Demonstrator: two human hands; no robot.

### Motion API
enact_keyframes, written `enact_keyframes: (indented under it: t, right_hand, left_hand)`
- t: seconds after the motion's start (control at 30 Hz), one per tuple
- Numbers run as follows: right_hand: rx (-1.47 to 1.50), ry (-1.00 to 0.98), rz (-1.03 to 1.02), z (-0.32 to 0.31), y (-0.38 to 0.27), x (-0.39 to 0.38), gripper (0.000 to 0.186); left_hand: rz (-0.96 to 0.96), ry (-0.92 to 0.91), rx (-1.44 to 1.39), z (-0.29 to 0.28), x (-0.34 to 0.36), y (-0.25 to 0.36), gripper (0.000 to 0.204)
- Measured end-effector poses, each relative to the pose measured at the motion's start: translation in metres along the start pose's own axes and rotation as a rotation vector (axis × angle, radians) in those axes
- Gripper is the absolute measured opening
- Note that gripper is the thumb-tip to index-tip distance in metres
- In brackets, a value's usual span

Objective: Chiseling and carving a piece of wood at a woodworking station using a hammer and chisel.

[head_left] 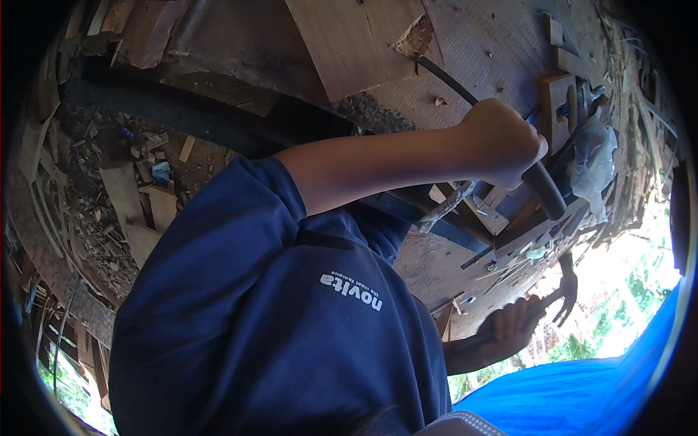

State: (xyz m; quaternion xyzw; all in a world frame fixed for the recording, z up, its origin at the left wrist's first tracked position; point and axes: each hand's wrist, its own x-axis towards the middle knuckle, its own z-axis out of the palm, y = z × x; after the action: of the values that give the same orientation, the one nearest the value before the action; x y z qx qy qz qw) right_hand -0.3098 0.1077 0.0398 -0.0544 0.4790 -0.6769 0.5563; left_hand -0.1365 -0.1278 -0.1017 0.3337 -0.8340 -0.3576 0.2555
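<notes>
My left hand [502, 142] is closed in a fist around a long chisel [454, 81]. Its thick round handle [547, 192] sticks out below the fist, and its thin dark shaft runs up to the corner of a flat wooden board [349, 43]. That corner has a rough, chipped hollow [414, 38], and the chisel's tip lies at or beside it; the exact contact is too small to tell. Out to the right, my right hand [509, 321] is wrapped around the handle of a hammer, whose forked head [567, 287] is raised against the bright background, apart from the chisel.
Wood offcuts and a wooden block [558, 112] lie at the right beside a crumpled clear plastic bag [592, 163]. A dark beam [196, 109] crosses at the left, above ground littered with wood scraps [142, 196]. A blue sheet [552, 389] spreads at the lower right.
</notes>
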Motion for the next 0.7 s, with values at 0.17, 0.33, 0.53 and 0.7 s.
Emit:
enact_keyframes:
  t: [0.17,0.33,0.53,0.7]
  right_hand:
    - [0.187,-0.053,-0.132,-0.002,0.03,0.023,0.033]
    - [0.192,-0.081,0.132,0.011,0.024,0.014,0.043]
    - [0.015,-0.151,-0.205,-0.015,-0.026,-0.014,0.042]
    - [0.136,-0.078,0.322,0.019,0.021,0.005,0.032]
  left_hand:
    - [0.009,-0.01,0.018,-0.001,0.0,0.001,0.026]
    - [-0.026,-0.012,-0.006,-0.005,0.002,0.003,0.023]
    - [0.005,-0.045,0.007,0.001,0.003,-0.001,0.021]
    - [-0.011,-0.003,-0.002,-0.001,-0.003,0.003,0.022]
